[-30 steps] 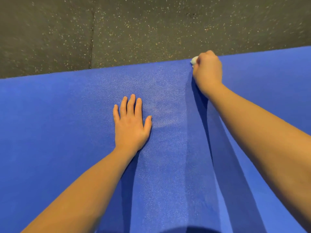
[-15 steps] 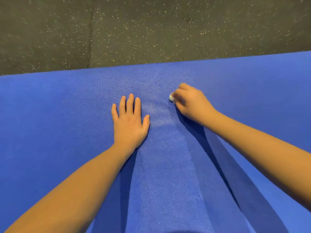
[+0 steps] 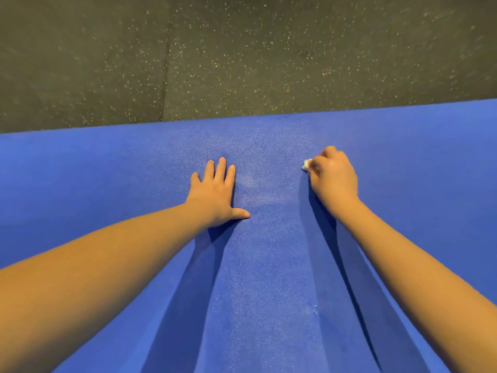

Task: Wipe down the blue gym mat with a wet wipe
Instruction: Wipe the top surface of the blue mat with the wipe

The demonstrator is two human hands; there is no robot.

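Head view: the blue gym mat runs with its long axis left to right, its far edge meeting the speckled floor. The right hand curls round a balled wet wipe and presses it on the mat near that edge. The left hand lies flat, fingers straight, bracing. Firm, overlapping strokes toward unwiped mat would serve best.

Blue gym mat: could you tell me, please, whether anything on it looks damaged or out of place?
Nothing stands out: the blue foam gym mat lies flat and untorn on the speckled dark floor, bar one tiny pale fleck.
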